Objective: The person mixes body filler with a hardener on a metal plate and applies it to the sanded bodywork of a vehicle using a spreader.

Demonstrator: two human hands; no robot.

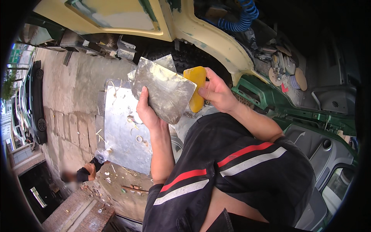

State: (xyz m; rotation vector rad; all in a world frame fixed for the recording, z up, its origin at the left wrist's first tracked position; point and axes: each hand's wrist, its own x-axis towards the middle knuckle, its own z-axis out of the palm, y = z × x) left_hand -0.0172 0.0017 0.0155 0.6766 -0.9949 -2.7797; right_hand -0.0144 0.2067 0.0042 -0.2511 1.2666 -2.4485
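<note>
My left hand (148, 112) grips a grey metal plate (166, 92) smeared with pale putty, its thumb lying on the upper face. Corners of another thin plate (166, 62) stick out behind the first. Pinched between thumb and fingers of my right hand (220, 92) is a yellow putty spreader (195, 74). It sits at the plate's right edge and looks to be touching it, though the plate partly hides the contact. Both hands are raised in front of my body.
A cream vehicle body panel (183, 23) arches over a dark tyre (195, 58). Sanding discs (300, 79) and a blue coiled hose (243, 19) lie inside the vehicle. Below left is a metal sheet (123, 127) bearing a ring (139, 138). Another person (91, 170) is at lower left.
</note>
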